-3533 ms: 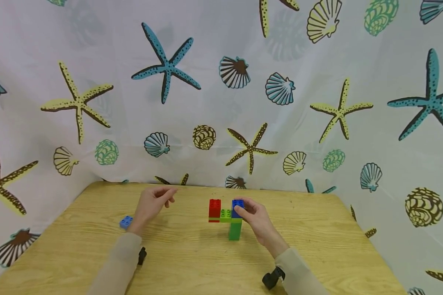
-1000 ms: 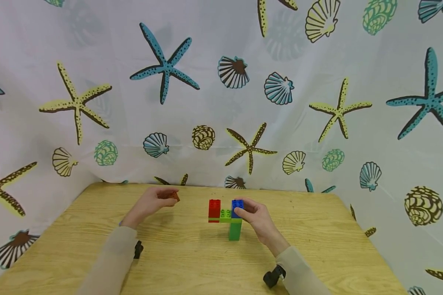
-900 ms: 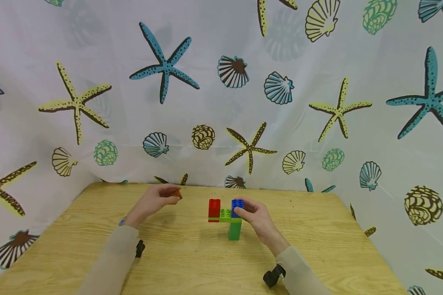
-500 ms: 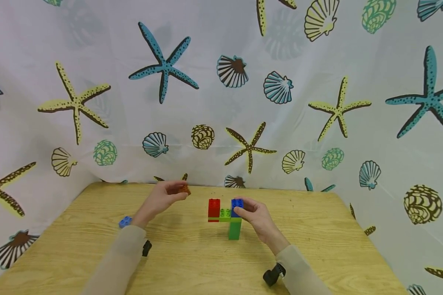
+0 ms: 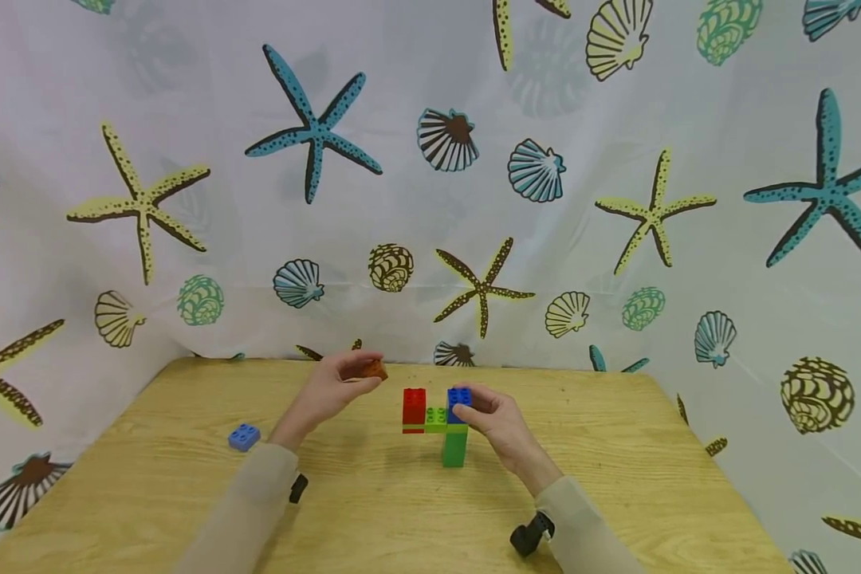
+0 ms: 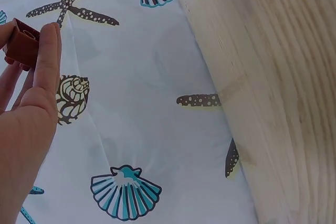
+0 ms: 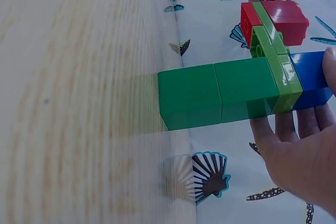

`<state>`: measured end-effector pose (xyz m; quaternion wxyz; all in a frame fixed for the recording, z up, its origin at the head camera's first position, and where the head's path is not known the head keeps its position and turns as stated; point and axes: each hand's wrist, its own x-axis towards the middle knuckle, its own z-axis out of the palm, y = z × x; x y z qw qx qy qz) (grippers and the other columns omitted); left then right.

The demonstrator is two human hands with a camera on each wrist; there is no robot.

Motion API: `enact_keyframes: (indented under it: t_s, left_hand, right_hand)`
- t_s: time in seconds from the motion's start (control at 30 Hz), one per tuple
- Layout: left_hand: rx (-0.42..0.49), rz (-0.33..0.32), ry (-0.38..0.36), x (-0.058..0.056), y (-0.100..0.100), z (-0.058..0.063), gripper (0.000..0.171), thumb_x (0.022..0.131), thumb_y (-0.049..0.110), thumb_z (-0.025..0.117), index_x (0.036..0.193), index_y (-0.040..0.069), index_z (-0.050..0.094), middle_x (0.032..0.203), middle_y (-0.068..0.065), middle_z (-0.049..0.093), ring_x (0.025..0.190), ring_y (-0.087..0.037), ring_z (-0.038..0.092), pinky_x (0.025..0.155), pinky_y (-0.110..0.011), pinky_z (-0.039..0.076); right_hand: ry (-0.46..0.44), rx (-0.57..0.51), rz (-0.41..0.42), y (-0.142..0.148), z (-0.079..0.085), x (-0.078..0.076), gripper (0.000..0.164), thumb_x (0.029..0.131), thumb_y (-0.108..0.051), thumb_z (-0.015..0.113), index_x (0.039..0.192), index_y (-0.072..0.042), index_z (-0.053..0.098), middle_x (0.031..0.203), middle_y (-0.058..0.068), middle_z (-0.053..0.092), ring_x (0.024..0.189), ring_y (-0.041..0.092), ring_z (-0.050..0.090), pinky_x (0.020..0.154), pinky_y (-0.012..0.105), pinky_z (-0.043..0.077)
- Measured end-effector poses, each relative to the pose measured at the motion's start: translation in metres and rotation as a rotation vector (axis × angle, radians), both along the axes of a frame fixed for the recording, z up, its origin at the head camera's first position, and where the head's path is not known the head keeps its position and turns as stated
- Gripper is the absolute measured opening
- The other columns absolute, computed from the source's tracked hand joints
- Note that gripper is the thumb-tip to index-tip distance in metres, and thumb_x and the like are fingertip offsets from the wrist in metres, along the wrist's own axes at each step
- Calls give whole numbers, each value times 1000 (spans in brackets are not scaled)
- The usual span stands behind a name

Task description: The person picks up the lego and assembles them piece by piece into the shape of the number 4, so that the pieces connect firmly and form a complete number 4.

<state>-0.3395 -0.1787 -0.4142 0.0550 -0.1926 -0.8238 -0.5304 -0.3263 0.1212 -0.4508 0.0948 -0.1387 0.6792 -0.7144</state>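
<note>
While the left hand (image 5: 326, 394) is pinching an orange-brown brick (image 5: 376, 370) aloft between thumb and fingers, the right hand (image 5: 504, 428) is gripping a dark blue brick (image 5: 457, 398), lime plate (image 5: 434, 423) running beneath, green column (image 5: 454, 450) standing on the table (image 5: 603, 454), light blue brick (image 5: 244, 437) lying left.

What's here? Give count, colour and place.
Tabletop: 1, pale wood, foreground.
Patterned cloth: 1, white, background.
Loose brick: 1, light blue, tabletop's left.
Held brick: 1, orange-brown, in left hand.
Lime pieces: count unclear, lime, centre.
Green bricks: 2, green, under lime's right end.
Blue brick: 1, dark blue, above that end.
Red bricks: 2, red, lime's left end.
Devices: 2, black, beside sleeves.
Sleeves: 2, beige, bottom.
Left hand: 1, bare, above tabletop.
Right hand: 1, bare, on blue brick.
</note>
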Motion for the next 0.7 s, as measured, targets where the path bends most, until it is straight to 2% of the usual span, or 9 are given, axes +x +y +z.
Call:
enact_keyframes:
  t_s: [0.23,0.47,0.7]
  left_hand:
    - [-17,14,57,5,12,1,39,92,19,69,130,13,63,118,-9,68,105,-25,65,86,-34,56]
    - [-19,18,101,7,27,0,41,92,19,69,131,12,62,120,-8,68,106,-23,65,87,-31,55]
    - [11,12,117,7,38,5,40,91,17,70,130,10,62,122,-11,67,107,-26,66,91,-37,55]
  right_hand:
    - [5,13,11,-1,1,2,49,92,-15,69,138,-5,55,133,15,59,115,17,61,103,36,48]
    - [1,17,8,-1,0,3,49,93,-15,68,138,-4,55,133,17,59,113,18,61,104,37,47]
    - [4,31,7,-1,2,2,52,92,-15,69,140,-3,53,134,17,59,115,19,61,103,37,47]
